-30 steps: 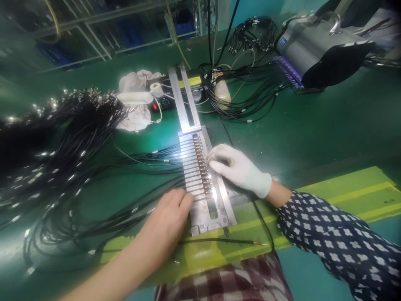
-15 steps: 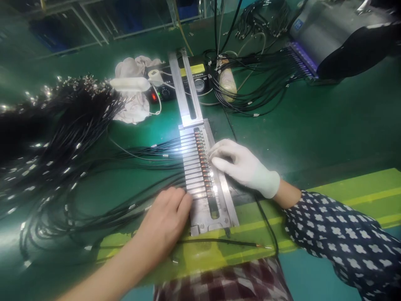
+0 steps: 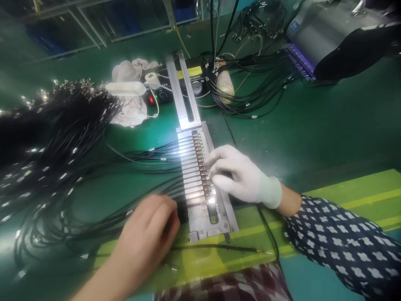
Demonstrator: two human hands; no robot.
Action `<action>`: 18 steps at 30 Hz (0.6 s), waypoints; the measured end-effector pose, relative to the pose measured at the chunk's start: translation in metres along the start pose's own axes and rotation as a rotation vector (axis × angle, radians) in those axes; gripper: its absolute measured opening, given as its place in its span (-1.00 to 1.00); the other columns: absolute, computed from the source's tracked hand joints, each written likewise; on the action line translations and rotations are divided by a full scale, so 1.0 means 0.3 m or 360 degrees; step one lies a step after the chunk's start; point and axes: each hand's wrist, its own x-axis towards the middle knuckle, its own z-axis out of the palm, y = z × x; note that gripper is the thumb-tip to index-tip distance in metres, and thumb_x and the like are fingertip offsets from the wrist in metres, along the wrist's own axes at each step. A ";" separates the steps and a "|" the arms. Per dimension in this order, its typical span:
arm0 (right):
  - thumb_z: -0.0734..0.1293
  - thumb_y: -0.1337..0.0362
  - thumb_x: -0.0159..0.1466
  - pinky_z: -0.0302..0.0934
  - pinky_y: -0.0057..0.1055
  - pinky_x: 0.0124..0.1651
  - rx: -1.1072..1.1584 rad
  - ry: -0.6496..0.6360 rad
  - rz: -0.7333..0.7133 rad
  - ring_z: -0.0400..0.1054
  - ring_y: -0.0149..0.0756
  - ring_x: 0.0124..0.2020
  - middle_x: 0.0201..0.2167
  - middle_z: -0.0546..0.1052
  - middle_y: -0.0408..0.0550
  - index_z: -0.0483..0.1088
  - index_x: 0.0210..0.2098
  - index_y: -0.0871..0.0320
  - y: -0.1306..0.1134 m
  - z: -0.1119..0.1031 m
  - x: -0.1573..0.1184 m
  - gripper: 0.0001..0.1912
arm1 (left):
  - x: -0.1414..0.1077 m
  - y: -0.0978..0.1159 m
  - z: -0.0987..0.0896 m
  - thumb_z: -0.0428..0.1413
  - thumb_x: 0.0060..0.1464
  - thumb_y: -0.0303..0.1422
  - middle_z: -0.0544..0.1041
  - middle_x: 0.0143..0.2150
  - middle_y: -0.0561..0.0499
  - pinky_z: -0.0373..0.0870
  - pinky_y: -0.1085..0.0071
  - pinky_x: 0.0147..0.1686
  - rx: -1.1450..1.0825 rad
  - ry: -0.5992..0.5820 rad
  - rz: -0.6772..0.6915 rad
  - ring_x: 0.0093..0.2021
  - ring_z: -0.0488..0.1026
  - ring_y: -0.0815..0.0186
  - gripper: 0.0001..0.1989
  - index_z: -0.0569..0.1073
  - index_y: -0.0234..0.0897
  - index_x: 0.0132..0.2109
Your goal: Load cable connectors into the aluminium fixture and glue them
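My left hand [image 3: 148,230], bare and slightly blurred, is left of the near end of a slotted metal fixture [image 3: 197,213]. Its fingers are curled in, and whatever they may hold is hidden. Black cables [image 3: 171,184] run from the left into the fixture's slots, and their copper-coloured ends [image 3: 200,161] line up along its long opening. On the fixture's right side is my right hand [image 3: 241,177] in a white glove, fingers apart, fingertips at the row of cable ends. A loose black cable with a bare tip [image 3: 225,247] lies below the fixture.
A large bundle of black cables [image 3: 72,113] fills the left. Behind the fixture sit a black control box [image 3: 163,95] with dials, a white cloth [image 3: 130,115] and a white handheld piece [image 3: 127,88]. A grey machine [image 3: 328,37] with a purple-lit edge stands at right rear.
My left hand has drawn back leftward from the fixture's edge, its fingers curling. My right hand's fingers have spread farther apart at the cable ends. The view has shifted slightly.
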 end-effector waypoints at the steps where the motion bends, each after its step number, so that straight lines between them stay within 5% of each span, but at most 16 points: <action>1: 0.27 0.36 0.32 0.21 -0.10 0.04 0.0021 -0.0070 -0.0040 0.35 -0.14 -0.08 -0.17 0.49 0.03 0.39 -0.43 0.15 -0.006 0.000 -0.001 -0.82 | 0.002 0.001 -0.003 0.05 0.19 -0.68 0.40 -0.28 -0.02 0.33 0.39 -0.17 -0.0004 0.0038 -0.0013 -0.25 0.35 0.32 -0.83 0.33 -0.35 -0.19; 11: 0.27 0.44 0.29 0.18 -0.12 0.03 0.0276 -0.0245 -0.0066 0.38 -0.19 -0.16 -0.25 0.51 -0.01 0.36 -0.45 0.14 -0.036 0.007 0.004 -0.81 | -0.008 0.021 0.026 0.08 0.17 -0.68 0.41 -0.28 -0.01 0.36 0.42 -0.17 -0.0100 0.0246 -0.0106 -0.26 0.37 0.34 -0.80 0.33 -0.30 -0.17; 18: 0.28 0.45 0.31 0.21 -0.12 0.03 0.0427 -0.0261 0.0008 0.38 -0.21 -0.18 -0.24 0.51 0.01 0.40 -0.45 0.16 -0.039 0.015 0.008 -0.79 | -0.024 0.022 0.029 0.05 0.20 -0.67 0.42 -0.25 0.01 0.34 0.48 -0.15 -0.0305 0.0174 -0.0230 -0.24 0.38 0.40 -0.81 0.33 -0.29 -0.17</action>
